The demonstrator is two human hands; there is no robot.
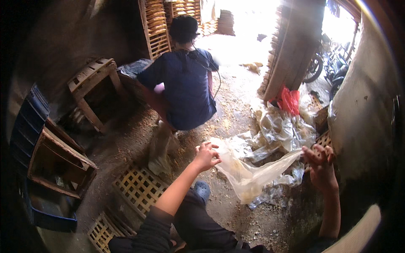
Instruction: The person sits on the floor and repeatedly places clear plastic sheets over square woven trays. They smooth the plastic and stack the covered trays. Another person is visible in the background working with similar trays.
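A translucent plastic sheet (pixel 251 179) hangs slack between my two hands, its middle sagging toward the floor; it may be an opened bag. My left hand (pixel 206 157) is closed on its left edge, with the fingers bent. At the opposite end my right hand (pixel 322 166) pinches a corner between thumb and fingers. Just beyond the sheet lies a heap of crumpled clear plastic (pixel 282 128), with a red plastic bag (pixel 289 101) on top.
A person in a dark blue shirt (pixel 185 88) squats ahead, back turned. Woven bamboo trays (pixel 139 185) lie left of my leg. Wooden stools (pixel 90 86) and a blue plastic crate (pixel 36 114) stand farther left. A wooden post (pixel 297 46) and a pale wall (pixel 365 105) bound the right.
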